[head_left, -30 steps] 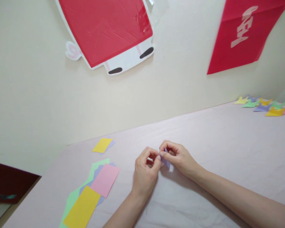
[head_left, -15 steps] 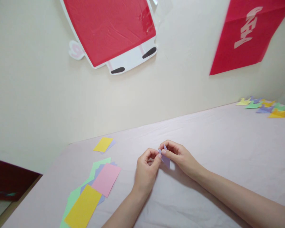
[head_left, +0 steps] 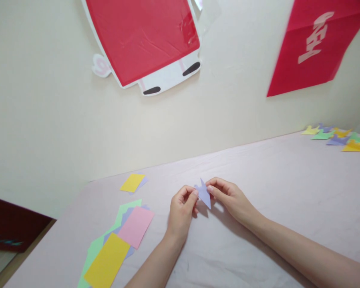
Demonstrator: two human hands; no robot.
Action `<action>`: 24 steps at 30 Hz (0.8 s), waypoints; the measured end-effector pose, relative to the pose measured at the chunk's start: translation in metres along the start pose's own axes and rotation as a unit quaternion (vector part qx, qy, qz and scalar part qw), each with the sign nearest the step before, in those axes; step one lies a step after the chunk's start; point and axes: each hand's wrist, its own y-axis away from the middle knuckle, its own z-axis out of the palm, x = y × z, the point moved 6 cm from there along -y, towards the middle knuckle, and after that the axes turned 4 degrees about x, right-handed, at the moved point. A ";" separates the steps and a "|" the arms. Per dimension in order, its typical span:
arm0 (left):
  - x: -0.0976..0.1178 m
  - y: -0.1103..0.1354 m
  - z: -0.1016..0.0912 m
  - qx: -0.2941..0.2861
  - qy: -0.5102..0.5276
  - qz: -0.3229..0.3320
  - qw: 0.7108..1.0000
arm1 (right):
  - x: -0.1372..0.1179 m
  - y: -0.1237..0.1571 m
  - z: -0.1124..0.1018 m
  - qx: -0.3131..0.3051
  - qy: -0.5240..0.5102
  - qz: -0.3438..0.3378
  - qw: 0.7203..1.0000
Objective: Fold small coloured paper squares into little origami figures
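A small purple folded paper crane (head_left: pixel 204 195) is held up just above the cloth, its pointed tips showing. My left hand (head_left: pixel 180 212) is closed, pinching the crane's left end between thumb and forefinger. Thumb and fingers of my right hand (head_left: pixel 230 198) are closed at the crane's right edge. The fingertips cover parts of the paper at both sides.
Pink (head_left: pixel 137 226) and yellow (head_left: pixel 107 260) paper sheets overlap green and purple ones at the left. Behind them lies a smaller yellow sheet (head_left: pixel 132 183) on a purple one. Several folded paper birds (head_left: pixel 338 139) stand at the far right, near the wall (head_left: pixel 228 116).
The purple crane has turned, so more of its face and a raised point show. My left hand has shifted slightly left; the view has moved a little.
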 end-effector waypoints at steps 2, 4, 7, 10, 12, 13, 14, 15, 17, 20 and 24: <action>-0.002 -0.001 -0.002 0.003 0.007 -0.010 1.000 | -0.002 0.001 0.000 0.001 -0.011 -0.022 1.000; -0.003 -0.002 -0.003 0.004 0.012 -0.015 1.000 | -0.006 0.003 0.001 -0.004 0.000 -0.053 0.999; -0.001 -0.002 -0.004 0.004 0.016 -0.013 1.000 | -0.012 0.004 0.003 -0.020 0.056 -0.094 0.994; 0.000 -0.003 -0.003 0.000 0.016 -0.009 1.000 | -0.013 0.004 0.003 -0.025 0.065 -0.089 0.994; 0.000 -0.003 -0.002 -0.004 0.013 -0.004 1.000 | -0.011 0.004 0.003 -0.024 0.051 -0.072 0.996; 0.000 -0.003 -0.002 -0.006 0.012 -0.002 1.000 | -0.010 0.003 0.003 -0.025 0.040 -0.061 0.997; 0.000 -0.003 -0.002 -0.008 0.009 0.000 1.000 | -0.007 0.003 0.003 -0.025 0.026 -0.049 0.998; -0.001 -0.003 -0.001 -0.011 0.006 0.002 1.000 | -0.005 0.003 0.002 -0.024 0.012 -0.037 0.999; 0.000 -0.002 0.000 -0.017 -0.001 0.006 1.000 | 0.000 0.002 0.001 -0.017 -0.017 -0.017 1.000; 0.004 0.000 0.004 -0.034 -0.014 0.017 0.999 | 0.003 0.000 0.000 -0.002 -0.046 -0.004 0.999; 0.008 0.003 0.009 -0.040 -0.036 0.038 0.998 | 0.003 -0.001 -0.002 0.013 -0.054 -0.004 0.998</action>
